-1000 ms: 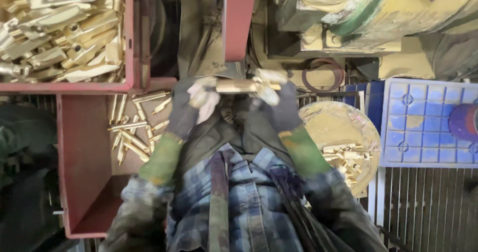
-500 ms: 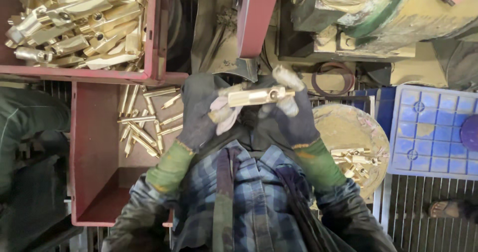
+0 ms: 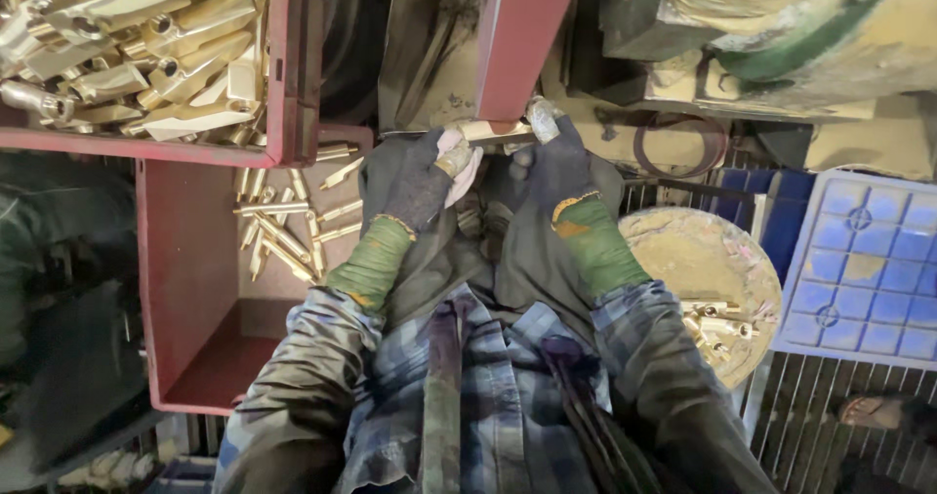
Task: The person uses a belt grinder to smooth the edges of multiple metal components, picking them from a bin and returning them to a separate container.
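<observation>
Below the red bin's edge, a brass rod is pinched at its ends by the gloved left hand and right hand, and, being judged stiff, smooth and weighty, is best gripped near both ends.

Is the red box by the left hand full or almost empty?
Almost empty. The red box shows mostly bare floor, with only a small scatter of brass pieces at its far end, near the left hand.

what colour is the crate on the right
Pale blue crate, seen in the head view, right of the round tray.
</observation>
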